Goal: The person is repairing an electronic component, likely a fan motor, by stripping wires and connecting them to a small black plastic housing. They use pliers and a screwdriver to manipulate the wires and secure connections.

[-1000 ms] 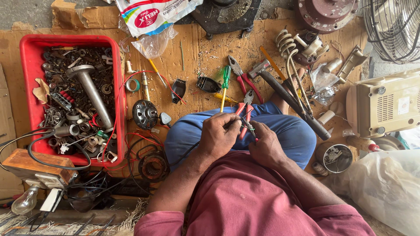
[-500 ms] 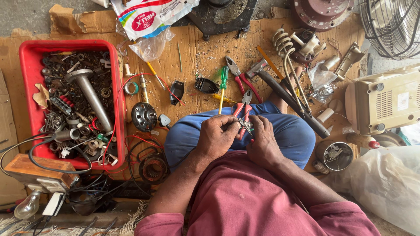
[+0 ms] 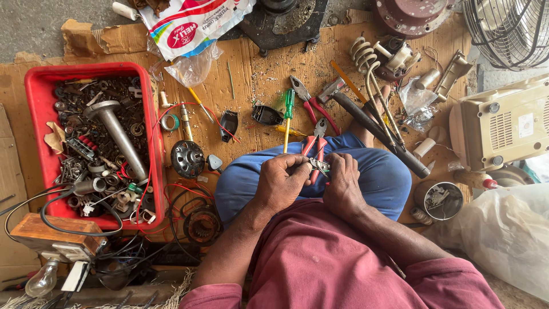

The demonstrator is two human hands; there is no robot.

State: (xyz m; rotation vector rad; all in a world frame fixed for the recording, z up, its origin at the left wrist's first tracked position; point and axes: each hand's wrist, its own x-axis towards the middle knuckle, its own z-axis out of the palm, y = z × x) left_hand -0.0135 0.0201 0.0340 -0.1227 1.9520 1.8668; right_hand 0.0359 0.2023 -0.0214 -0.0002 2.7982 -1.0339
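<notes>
My left hand and my right hand meet over my lap, on blue trousers. Between the fingertips sits a small metal part. Red-handled pliers run from the hands away from me, grey head at the far end. The left fingers pinch the part, and the right fingers close on it by the pliers' handles. Which hand carries the pliers is hard to tell.
A red tray of metal scrap and a steel shaft stands at the left. A green screwdriver, more red pliers, a round motor part, wires, a beige appliance and a fan guard lie on cardboard.
Both hands have stayed together over the lap with only small finger movements. The pliers and the part remain between them.
</notes>
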